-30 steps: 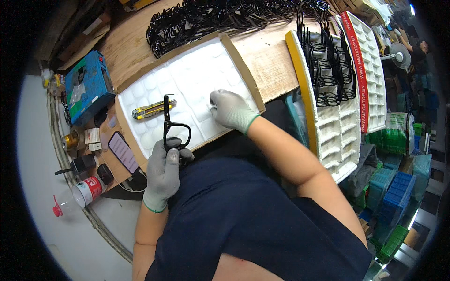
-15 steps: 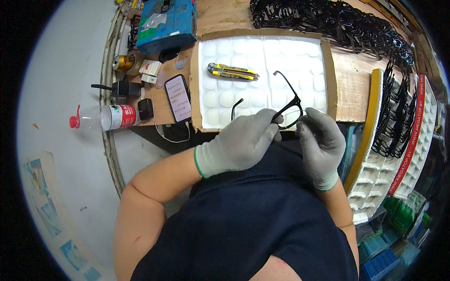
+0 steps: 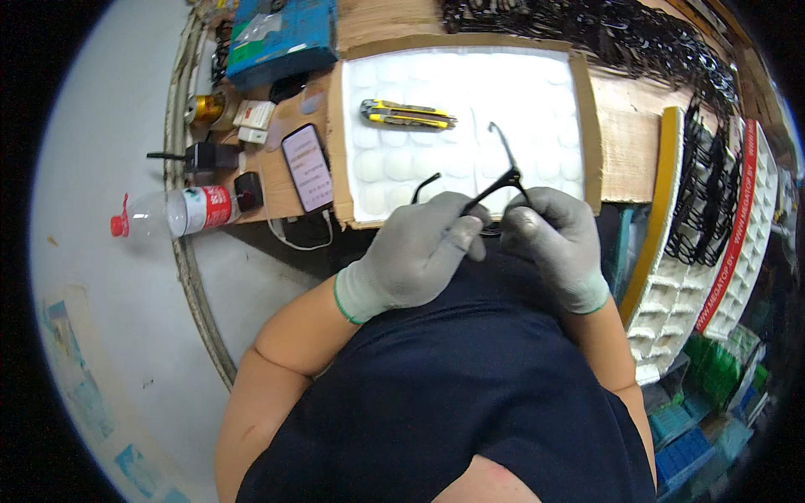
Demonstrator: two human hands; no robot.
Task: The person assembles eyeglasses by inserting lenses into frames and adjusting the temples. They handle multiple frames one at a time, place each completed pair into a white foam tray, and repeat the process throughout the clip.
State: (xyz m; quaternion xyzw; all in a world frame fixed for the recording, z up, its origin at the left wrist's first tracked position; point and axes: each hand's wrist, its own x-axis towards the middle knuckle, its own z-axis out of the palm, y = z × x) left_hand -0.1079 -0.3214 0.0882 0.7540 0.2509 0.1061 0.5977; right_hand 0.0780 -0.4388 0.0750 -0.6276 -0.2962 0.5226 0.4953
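Gloved hands meet at the near edge of the counter (image 3: 625, 126), both closed on a black eyeglass frame (image 3: 501, 183). Left hand (image 3: 415, 256) pinches its near left side; right hand (image 3: 553, 239) grips its near right side. One temple arm rises over a white foam tray (image 3: 537, 101). Farther on the tray lies a yellow utility knife (image 3: 408, 114). A smartphone (image 3: 307, 168) lies left of the tray.

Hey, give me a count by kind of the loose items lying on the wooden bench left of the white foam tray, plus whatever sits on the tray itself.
Phones: 1, a smartphone
Bottles: 1, a clear plastic bottle with red cap
Utility knives: 1, a yellow and grey knife on the white foam tray
Blue boxes: 1, a blue box
Black plug adapters: 2, one and another
Total: 6
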